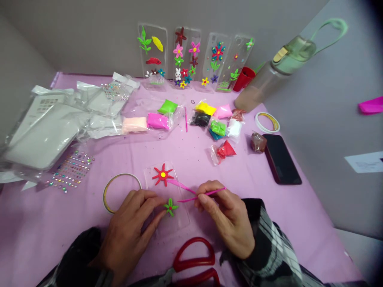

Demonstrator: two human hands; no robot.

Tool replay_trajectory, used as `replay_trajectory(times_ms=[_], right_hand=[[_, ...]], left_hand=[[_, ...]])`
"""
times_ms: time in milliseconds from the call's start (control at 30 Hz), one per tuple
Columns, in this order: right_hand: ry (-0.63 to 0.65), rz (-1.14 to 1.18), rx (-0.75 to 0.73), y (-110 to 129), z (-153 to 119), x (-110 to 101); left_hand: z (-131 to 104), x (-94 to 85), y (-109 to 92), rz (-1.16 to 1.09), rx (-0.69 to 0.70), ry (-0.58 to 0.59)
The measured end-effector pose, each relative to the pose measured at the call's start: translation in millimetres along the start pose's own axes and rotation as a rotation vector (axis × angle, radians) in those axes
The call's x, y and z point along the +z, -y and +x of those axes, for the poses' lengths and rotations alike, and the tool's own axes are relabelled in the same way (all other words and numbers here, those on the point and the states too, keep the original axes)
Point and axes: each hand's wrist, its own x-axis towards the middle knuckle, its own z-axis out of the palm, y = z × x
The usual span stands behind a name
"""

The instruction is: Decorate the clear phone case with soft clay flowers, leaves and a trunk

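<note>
A clear phone case [176,223] lies on the pink tablecloth, bearing a red clay flower [163,175] with a yellow centre and, lower down, a green clay flower [170,207] with a red centre. My left hand [134,223] rests over the case's left side, thumb and fingertips apart at the green flower's left edge; whether they touch it is unclear. Pinched between the thumb and fingers of my right hand [223,213] are thin pink modelling tools [185,199], crossing each other, with their tips pointing left over the case.
Red-handled scissors [194,263] lie at the near edge. A tape roll [104,195] sits left of the case. Clay packets [158,121], plastic packages [44,135], a phone [283,159] and a bottle [269,75] surround the work. Decorated cases [187,44] lean against the back wall.
</note>
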Motion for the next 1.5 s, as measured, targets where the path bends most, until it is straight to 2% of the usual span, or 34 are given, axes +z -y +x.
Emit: replay_trajectory(times_ms=[233, 433, 933, 1267, 1367, 1500], right_hand=[[0.098, -0.138, -0.146, -2, -10, 6], [0.15, -0.163, -0.161, -4, -8, 7], [0.189, -0.187, -0.166, -8, -6, 8], [0.221, -0.229, -0.221, -13, -7, 9], [0.226, -0.195, -0.209, -12, -6, 8], [0.202, -0.121, -0.099, -9, -4, 6]], left_hand=[[-4, 0.9, 3, 0.016, 0.014, -0.003], [-2, 0.3, 1, 0.024, 0.026, -0.003], [0, 0.7, 1, 0.058, 0.031, -0.018], [1, 0.1, 0, 0.06, 0.045, -0.026], [0, 0.3, 1, 0.062, 0.04, -0.005], [0, 0.4, 2, 0.052, 0.039, 0.007]])
